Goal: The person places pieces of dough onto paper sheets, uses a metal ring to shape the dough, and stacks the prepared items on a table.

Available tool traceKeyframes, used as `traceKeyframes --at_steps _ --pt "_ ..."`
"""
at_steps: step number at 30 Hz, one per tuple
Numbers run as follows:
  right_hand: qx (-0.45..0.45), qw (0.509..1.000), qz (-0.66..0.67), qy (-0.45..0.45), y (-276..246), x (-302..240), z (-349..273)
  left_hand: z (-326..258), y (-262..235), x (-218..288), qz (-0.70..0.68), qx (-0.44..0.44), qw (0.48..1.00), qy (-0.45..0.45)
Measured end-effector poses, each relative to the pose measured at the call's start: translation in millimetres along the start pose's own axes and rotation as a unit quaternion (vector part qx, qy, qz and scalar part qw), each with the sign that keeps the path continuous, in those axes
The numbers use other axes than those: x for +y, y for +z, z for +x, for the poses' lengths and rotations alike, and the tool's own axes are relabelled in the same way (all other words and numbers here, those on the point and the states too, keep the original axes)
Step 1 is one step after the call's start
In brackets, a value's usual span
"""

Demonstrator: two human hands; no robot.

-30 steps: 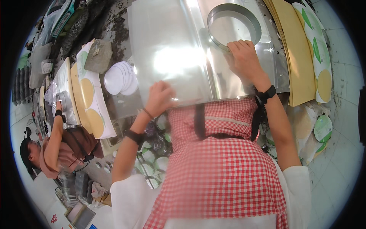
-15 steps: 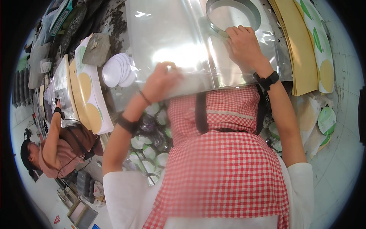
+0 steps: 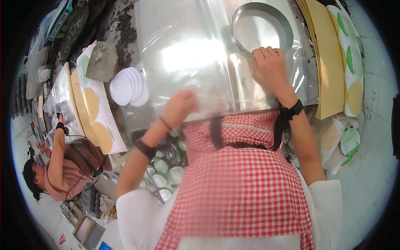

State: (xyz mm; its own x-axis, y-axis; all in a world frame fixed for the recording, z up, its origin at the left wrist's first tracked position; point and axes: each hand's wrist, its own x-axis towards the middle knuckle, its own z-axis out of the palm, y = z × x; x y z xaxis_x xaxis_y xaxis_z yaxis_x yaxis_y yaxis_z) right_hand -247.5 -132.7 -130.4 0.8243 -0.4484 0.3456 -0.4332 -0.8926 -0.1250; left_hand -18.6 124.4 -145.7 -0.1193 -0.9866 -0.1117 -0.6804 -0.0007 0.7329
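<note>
The right hand (image 3: 270, 66) presses flat, fingers together, on a clear plastic sheet (image 3: 187, 54) spread over the tabletop (image 3: 125, 25), touching the rim of a round metal ring (image 3: 261, 26). The left hand (image 3: 180, 106), blurred, pinches the sheet's near edge. White discs (image 3: 128, 86) lie just left.

packing workshop: stacked label sheets (image 3: 352, 62)

Floor: pale square tiles (image 3: 377, 137) with dark grout, at right.
Worktop: dark speckled stone counter (image 3: 89, 25), upper left.
Light: bright glare from above on the work surface.
</note>
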Motion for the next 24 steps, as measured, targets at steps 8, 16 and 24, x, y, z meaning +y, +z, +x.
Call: traceKeyframes --at_steps 8,16,24 --pt "0.001 1.000 -0.004 -0.004 1 3 3 3 4 13 0.077 0.042 0.996 0.015" --pt "-0.079 0.996 0.036 -0.004 -6 9 4 3 8 20 0.094 0.065 0.993 0.024" --pt "-0.075 0.996 0.049 0.000 -2 9 0 18 -16 25 -0.036 0.077 0.996 0.019"
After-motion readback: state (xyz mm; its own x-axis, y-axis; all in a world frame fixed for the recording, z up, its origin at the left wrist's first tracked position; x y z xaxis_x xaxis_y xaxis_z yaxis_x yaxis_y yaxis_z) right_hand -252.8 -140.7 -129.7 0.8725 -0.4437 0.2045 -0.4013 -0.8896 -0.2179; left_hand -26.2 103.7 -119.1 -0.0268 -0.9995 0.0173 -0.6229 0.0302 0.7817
